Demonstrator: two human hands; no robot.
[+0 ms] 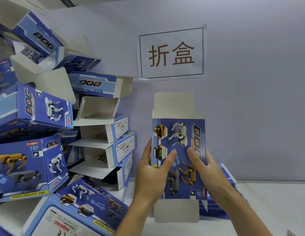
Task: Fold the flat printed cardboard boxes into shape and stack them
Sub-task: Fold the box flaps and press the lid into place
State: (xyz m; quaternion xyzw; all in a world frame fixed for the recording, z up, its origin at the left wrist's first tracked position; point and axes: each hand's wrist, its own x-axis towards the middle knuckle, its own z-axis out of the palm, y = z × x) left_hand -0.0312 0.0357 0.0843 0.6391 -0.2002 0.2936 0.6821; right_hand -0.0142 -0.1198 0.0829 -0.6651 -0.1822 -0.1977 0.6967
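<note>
Fingers [167, 160] of both hands around box [180, 138]

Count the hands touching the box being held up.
2. The left hand grips the left edge of the held box, thumb across its printed front; the right hand grips the right edge, thumb likewise in front.

Folded boxes [51, 133] are piled up on the left of the bench [271, 206], leaning every which way. The box in hand [179, 150] sits upright in the middle between both hands, flat blanks [221, 206] stacked just behind-right, and a sign [171, 52] on the wall behind.
</note>
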